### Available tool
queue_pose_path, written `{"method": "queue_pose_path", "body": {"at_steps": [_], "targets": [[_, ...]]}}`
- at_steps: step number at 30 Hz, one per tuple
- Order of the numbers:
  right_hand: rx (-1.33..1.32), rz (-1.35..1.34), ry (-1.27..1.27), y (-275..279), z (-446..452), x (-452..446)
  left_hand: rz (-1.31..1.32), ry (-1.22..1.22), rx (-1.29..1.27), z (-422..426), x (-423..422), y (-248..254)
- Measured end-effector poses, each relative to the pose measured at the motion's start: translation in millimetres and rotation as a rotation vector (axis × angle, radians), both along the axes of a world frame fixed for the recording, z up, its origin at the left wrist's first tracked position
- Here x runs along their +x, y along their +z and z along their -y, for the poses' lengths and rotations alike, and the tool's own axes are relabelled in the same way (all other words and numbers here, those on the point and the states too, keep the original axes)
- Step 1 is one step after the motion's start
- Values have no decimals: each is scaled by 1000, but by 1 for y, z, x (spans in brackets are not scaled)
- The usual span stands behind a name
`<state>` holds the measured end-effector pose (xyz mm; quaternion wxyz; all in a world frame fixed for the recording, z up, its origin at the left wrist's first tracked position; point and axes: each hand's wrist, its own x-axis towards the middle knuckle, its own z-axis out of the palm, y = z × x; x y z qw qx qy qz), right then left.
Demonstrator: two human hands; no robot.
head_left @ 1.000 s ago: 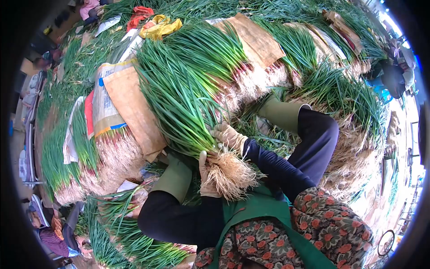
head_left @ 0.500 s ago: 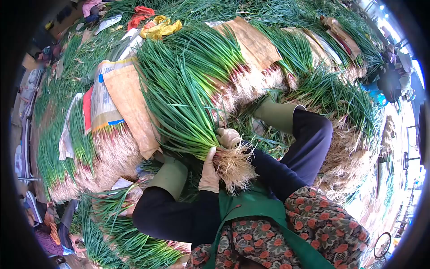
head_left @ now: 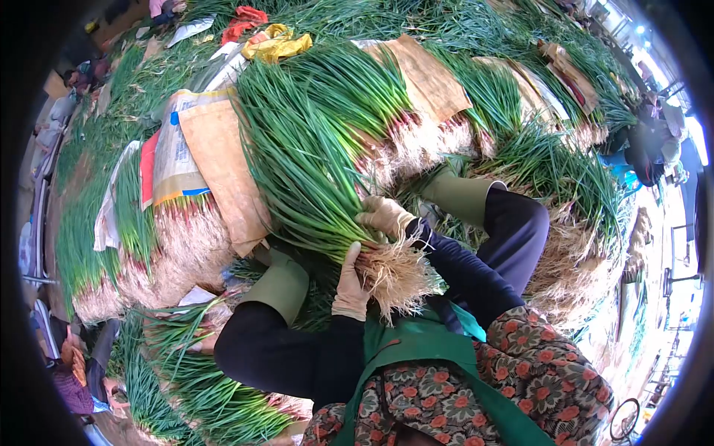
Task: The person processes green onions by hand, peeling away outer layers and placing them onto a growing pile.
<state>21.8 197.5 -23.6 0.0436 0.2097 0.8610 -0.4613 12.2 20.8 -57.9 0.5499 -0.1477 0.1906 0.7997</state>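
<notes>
A thick bunch of green onions (head_left: 327,215) lies across my lap, its long leaves pointing up and left and its pale roots (head_left: 398,276) hanging toward my apron. Wrapped round its base from the left is my left hand (head_left: 349,286), in a light glove with the thumb up. My right hand (head_left: 387,218), also gloved, has its fingers closed against the stems at the bunch's upper right side, just above the roots. Behind the bunch stand more onions (head_left: 401,141) with reddish bases and pale roots.
Brown sheets (head_left: 223,171) and a printed bag (head_left: 182,152) cover bundles at the left. A yellow bag (head_left: 277,44) and a red bag (head_left: 243,22) lie at the back. More onions (head_left: 223,401) are at lower left. People sit at both edges.
My right hand has shifted from beside the roots back up along the stems, its fingers now showing more. My left hand keeps its hold on the bunch. The view has moved slightly.
</notes>
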Motion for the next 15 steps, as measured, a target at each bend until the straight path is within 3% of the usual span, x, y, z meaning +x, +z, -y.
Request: {"method": "queue_pose_path", "body": {"at_steps": [2,3,4,6,7,8,11,13,15], "targets": [[-443,41,-177,-30,-6,-9,-13,102,-31,1,3,17],[-729,-55,-112,-37,-13,-2,19,89,128,9,-2,-13],[-860,-49,-125,-31,-9,0,43,114,112,11,-1,-8],[-917,-4,-171,-59,-8,1,82,151,88,9,-2,9],[-912,110,-289,-47,-5,-2,50,131,109,9,-1,6],[-702,26,-275,-55,-3,-8,51,134,98,8,-1,3],[-455,100,7,-46,-13,-11,54,146,57,4,1,2],[-827,210,-358,-65,-8,-12,90,169,89,6,0,5],[-1191,192,-661,-35,13,-13,163,177,197,8,-1,-5]]}}
